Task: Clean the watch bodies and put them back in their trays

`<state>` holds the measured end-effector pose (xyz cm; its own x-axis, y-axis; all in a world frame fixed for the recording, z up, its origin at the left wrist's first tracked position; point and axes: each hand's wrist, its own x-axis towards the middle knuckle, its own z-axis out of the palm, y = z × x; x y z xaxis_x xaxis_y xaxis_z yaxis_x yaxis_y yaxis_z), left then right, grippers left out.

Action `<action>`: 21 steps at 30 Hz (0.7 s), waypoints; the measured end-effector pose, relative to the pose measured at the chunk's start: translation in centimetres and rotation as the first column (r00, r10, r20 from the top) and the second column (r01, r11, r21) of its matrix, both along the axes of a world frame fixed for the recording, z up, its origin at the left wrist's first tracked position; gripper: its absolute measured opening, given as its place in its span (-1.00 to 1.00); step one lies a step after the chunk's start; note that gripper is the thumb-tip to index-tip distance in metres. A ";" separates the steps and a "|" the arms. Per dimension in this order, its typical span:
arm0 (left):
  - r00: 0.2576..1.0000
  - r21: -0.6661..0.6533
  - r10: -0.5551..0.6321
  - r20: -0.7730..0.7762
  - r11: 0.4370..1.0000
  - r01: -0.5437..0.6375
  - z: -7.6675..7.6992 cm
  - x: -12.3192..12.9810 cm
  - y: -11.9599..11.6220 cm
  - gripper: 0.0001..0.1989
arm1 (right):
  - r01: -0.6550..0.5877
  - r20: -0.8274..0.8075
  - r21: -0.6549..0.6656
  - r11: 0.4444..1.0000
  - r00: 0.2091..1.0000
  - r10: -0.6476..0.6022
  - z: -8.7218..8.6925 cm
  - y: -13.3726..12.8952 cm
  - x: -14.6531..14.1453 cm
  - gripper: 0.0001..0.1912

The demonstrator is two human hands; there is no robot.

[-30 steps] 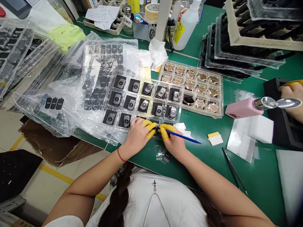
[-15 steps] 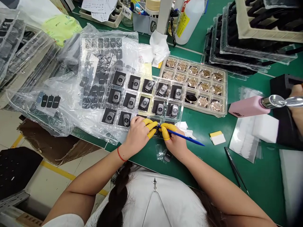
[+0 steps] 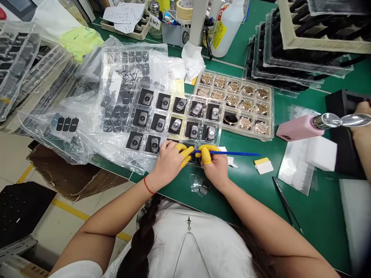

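Several dark smartwatches (image 3: 160, 124) lie back-up in the cells of a clear plastic tray (image 3: 158, 111). My left hand (image 3: 169, 160), with yellow finger cots, is closed over the tray's front row, its fingertips on a watch (image 3: 191, 155) there that they partly hide. In my right hand (image 3: 215, 168), also in yellow finger cots, a thin blue stick (image 3: 236, 153) is pinched. One end of the stick meets that watch near my left fingertips; its pointed end sticks out to the right. Below my hands lies a small black label (image 3: 204, 187) beside clear film.
Plastic bags with black labels (image 3: 67, 124) cover the left side. Behind on the right is a tray of rose-gold watches (image 3: 247, 105). Further right are a pink bottle (image 3: 298, 129), tweezers (image 3: 285, 202), stacked trays (image 3: 307, 61) and another person's hand (image 3: 362, 117).
The blue stick has swung from slanting down to the right to nearly level, as my right hand turned. The whole view has shifted slightly. My left hand stays at the same watch.
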<state>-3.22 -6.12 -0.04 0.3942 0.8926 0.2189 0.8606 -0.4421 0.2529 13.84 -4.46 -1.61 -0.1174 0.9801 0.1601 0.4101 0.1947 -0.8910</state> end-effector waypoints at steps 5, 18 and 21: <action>0.974 0.031 -0.125 -0.188 0.991 0.133 0.6 -0.2 -0.7 -0.74 | 0.041 -0.080 0.013 0.999 0.996 -0.040 -0.1 0.0 0.2 -0.70; 0.990 0.059 -0.051 -0.129 0.997 0.059 1.5 0.4 0.2 -0.78 | -0.089 0.061 0.061 0.994 0.994 0.085 -0.2 0.2 0.1 -0.76; 0.982 -0.004 -0.037 -0.184 0.999 0.037 1.8 1.1 0.9 -0.81 | -0.097 0.124 0.072 0.993 0.988 0.088 -0.1 0.1 0.1 -0.74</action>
<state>-2.15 -5.21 1.79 0.4603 0.8767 0.1395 0.8755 -0.4743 0.0919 13.98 -4.34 -1.75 -0.2299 0.9494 0.2141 0.4909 0.3031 -0.8168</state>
